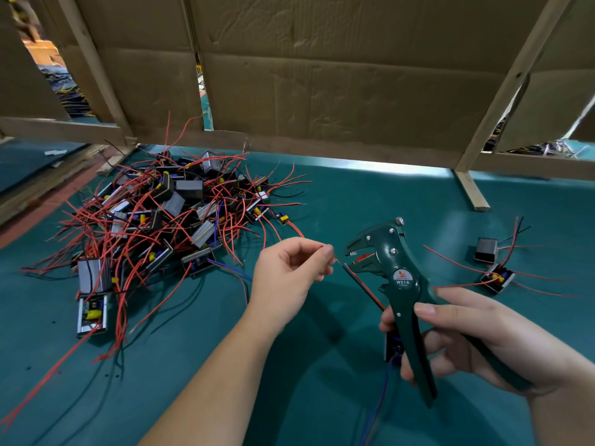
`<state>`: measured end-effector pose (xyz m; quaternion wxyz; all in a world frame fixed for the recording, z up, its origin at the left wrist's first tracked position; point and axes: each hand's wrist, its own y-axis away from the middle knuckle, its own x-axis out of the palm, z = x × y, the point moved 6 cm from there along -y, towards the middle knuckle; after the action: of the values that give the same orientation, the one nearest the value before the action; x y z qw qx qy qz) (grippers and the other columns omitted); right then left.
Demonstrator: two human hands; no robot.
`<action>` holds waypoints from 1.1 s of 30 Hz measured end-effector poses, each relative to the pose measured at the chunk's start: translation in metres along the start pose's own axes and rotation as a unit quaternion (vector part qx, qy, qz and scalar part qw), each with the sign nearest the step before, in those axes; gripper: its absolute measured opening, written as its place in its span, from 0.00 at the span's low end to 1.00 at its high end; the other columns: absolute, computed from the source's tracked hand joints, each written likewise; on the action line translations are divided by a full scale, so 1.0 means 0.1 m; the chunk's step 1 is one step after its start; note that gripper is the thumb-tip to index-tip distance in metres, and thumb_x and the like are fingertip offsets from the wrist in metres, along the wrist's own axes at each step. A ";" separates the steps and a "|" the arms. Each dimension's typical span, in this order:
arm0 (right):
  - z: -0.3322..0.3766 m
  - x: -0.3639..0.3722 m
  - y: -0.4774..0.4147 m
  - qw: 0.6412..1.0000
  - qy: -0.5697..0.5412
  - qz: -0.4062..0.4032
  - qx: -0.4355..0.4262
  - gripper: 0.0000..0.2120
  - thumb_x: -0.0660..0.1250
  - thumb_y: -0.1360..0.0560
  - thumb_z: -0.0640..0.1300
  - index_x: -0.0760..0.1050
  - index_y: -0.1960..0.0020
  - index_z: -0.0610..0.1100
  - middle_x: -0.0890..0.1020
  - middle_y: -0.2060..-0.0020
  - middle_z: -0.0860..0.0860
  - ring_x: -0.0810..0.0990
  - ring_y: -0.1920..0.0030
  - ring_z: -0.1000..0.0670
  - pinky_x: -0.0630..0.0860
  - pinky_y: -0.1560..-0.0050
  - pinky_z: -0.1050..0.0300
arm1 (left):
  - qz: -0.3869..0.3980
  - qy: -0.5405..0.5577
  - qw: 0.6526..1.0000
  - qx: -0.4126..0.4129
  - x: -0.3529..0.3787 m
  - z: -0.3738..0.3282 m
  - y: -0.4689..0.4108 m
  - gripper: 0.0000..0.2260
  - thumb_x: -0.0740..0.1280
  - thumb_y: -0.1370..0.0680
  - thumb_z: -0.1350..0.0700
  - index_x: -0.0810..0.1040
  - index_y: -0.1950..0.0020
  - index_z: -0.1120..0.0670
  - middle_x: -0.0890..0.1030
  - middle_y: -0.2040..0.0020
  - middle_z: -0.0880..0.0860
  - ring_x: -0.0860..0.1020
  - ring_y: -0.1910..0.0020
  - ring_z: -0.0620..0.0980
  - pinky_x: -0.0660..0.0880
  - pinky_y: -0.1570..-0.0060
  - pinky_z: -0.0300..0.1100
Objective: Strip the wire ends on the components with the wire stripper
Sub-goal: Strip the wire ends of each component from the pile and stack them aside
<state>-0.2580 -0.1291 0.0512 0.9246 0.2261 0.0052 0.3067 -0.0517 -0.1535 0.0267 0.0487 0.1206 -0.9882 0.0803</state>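
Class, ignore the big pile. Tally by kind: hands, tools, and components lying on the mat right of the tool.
Bare hands: 2 (left hand pinching a wire end, right hand gripping the tool)
Dark green metal wire stripper: 1
Small black boxy components with red wires: 2
Total: 5

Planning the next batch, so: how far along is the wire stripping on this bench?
Early, it seems. Only two components lie set apart on the right, probably finished, though their wire ends are too small to check. In hand: the left hand pinches a red-and-black wire at the mouth of the wire stripper gripped by the right hand. Still to do: the big tangled pile.
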 end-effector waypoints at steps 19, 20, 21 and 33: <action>-0.02 0.28 0.01 0.994 0.079 -0.073 0.030 0.42 0.80 0.51 0.57 0.74 0.40 0.45 0.85 0.53 0.42 0.84 0.62 0.38 0.81 0.54 0.41 | -0.133 0.014 0.986 -0.099 -0.05 0.24 0.02 0.10 0.67 0.23 0.66 0.78 0.63 0.58 0.79 0.74 0.48 0.77 0.73 0.42 0.78 0.68 0.37; -0.01 0.30 0.02 0.992 0.097 -0.075 0.028 0.41 0.79 0.50 0.58 0.73 0.40 0.46 0.85 0.56 0.45 0.84 0.62 0.40 0.81 0.55 0.45 | -0.125 0.006 0.987 -0.098 -0.04 0.24 0.02 0.09 0.67 0.23 0.66 0.78 0.63 0.59 0.79 0.74 0.48 0.77 0.73 0.42 0.78 0.68 0.37; 0.00 0.30 0.04 0.991 0.110 -0.076 0.026 0.40 0.78 0.50 0.60 0.74 0.42 0.47 0.86 0.57 0.47 0.84 0.61 0.41 0.81 0.57 0.48 | -0.108 -0.004 0.990 -0.096 -0.04 0.24 0.02 0.09 0.67 0.23 0.66 0.78 0.63 0.59 0.79 0.73 0.48 0.77 0.73 0.43 0.77 0.68 0.37; 0.22 -0.02 0.28 0.969 0.205 -0.122 0.069 0.30 0.76 0.49 0.67 0.82 0.52 0.51 0.81 0.54 0.37 0.85 0.62 0.39 0.80 0.51 0.40 | 0.224 -0.200 0.949 -0.095 0.05 0.08 0.15 0.05 0.70 0.33 0.60 0.80 0.68 0.52 0.83 0.69 0.54 0.82 0.69 0.49 0.77 0.68 0.39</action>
<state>-0.2724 -0.1198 0.0824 0.9165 0.2188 0.2437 0.2299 -0.0613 -0.1416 0.0168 -0.1582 -0.0957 -0.9823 -0.0313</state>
